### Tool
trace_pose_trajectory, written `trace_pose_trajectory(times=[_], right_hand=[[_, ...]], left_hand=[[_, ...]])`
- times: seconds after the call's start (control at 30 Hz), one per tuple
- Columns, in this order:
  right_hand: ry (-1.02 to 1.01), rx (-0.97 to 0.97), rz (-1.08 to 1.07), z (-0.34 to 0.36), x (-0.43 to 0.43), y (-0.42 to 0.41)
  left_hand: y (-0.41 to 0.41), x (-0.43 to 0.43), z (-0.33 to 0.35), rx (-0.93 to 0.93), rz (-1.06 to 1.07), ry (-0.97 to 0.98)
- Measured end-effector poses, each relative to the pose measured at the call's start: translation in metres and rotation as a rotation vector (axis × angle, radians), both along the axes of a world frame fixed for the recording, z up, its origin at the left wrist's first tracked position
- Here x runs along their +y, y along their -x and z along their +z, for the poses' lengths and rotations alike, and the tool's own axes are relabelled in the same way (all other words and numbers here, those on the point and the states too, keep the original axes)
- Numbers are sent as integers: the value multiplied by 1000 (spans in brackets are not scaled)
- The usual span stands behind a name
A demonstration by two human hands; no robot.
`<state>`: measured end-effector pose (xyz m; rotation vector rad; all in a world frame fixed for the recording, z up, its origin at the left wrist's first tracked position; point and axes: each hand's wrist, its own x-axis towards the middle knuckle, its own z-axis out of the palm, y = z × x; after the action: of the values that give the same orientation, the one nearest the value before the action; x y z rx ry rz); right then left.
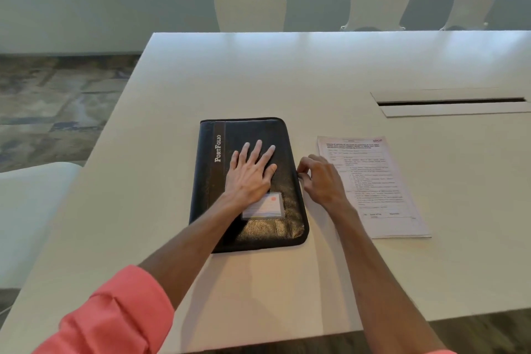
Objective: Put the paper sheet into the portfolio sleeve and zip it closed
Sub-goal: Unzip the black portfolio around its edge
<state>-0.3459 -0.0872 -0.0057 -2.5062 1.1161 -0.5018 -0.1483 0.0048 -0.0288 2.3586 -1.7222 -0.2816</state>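
A black zippered portfolio (212,181), lettered "PortFolio" with a card window on its cover, lies closed on the white table (258,72). My left hand (250,172) rests flat on its cover, fingers spread. At the portfolio's right edge, my right hand (320,178) has its fingertips pinched together at the zipper; the pull itself is too small to make out. A printed paper sheet (379,190) lies flat on the table just right of the portfolio, partly under my right hand.
A cable slot with a raised flap (451,102) is set into the table at the far right. Three white chairs (250,7) stand behind the far edge, another seat (31,210) at the left. The table's left edge slants close to the portfolio.
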Motion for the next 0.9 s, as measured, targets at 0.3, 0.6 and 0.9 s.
trace_pose_trajectory(times=[0.3,0.6,0.9], right_hand=[[-29,-28,-14,-11,46,37],[-99,-97,-72,-17,84,66],[-207,-116,-62,-17,116,90]], left_hand=[[-1,3,3,27,14,-23],[9,9,10,-46,56,-41],[18,22,22,11,111,-89]])
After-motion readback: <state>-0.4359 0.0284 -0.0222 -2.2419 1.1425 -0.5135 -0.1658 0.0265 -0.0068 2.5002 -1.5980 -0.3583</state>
